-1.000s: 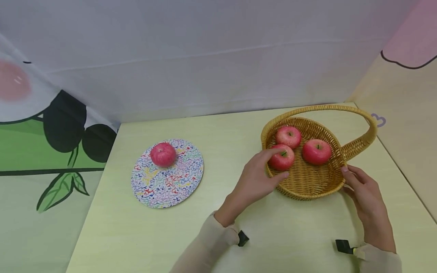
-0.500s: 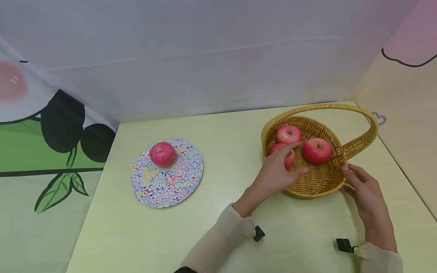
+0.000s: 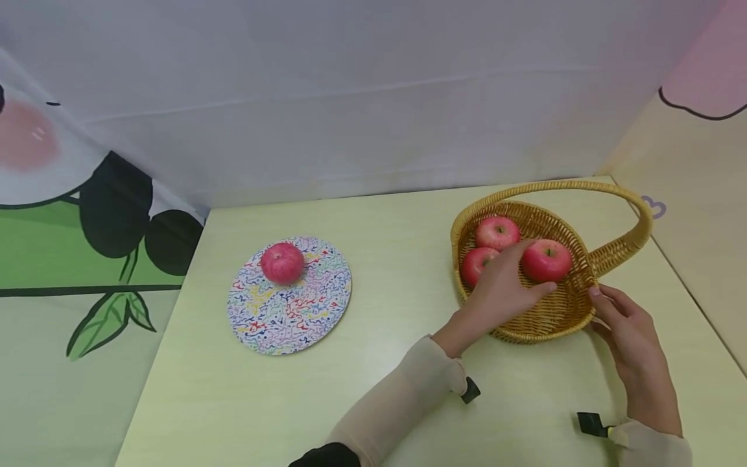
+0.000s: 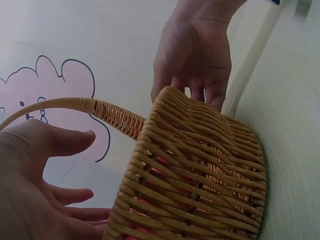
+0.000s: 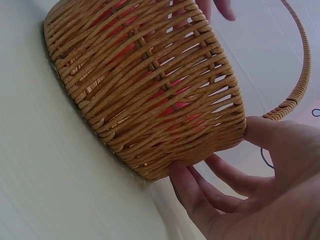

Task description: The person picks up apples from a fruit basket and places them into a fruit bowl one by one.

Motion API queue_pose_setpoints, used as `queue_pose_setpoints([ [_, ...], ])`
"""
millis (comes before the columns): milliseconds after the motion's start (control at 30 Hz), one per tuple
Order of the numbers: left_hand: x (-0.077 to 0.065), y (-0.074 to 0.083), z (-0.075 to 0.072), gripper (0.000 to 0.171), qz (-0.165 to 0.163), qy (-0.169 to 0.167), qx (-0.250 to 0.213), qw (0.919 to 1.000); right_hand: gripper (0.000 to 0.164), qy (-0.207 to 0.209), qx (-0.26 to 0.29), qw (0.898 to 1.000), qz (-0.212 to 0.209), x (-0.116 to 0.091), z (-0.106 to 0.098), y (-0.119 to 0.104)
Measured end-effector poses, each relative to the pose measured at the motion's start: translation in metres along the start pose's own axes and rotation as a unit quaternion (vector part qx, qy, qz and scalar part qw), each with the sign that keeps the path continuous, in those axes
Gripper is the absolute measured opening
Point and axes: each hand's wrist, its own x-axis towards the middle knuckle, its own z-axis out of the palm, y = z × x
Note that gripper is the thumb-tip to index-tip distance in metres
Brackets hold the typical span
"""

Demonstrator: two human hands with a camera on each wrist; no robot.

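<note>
Left hand (image 3: 502,292) open, reaching over apples (image 3: 545,261) in basket (image 3: 548,318) near table's right edge, right hand (image 3: 627,337) steadying its rim with straight fingers

Four red apples in all: three in one wicker basket (image 3: 560,311) toward the bench's (image 3: 397,214) far right corner, namely a rear apple (image 3: 497,232), a left apple (image 3: 474,263) and a right apple (image 3: 546,260), and a fourth apple (image 3: 283,263) on the far part of one patterned round plate (image 3: 290,311), left of the bench's middle. The basket has one arched handle (image 3: 633,227). Two hands are in view, a left hand (image 3: 502,292) and a right hand (image 3: 630,340), each with one pale sleeve.
</note>
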Motion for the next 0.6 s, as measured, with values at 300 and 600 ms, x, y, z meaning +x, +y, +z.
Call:
queue_pose_setpoints([
  [300,0.018,0.007,0.012,0.071,-0.031,-0.007,0.032,0.999,0.015,0.0,0.002,1.0,-0.001,0.0,0.0,0.001],
  [600,0.036,0.014,0.03,0.083,-0.074,-0.012,0.077,0.9942,0.016,-0.007,0.0,1.0,-0.008,0.001,-0.001,0.002],
])
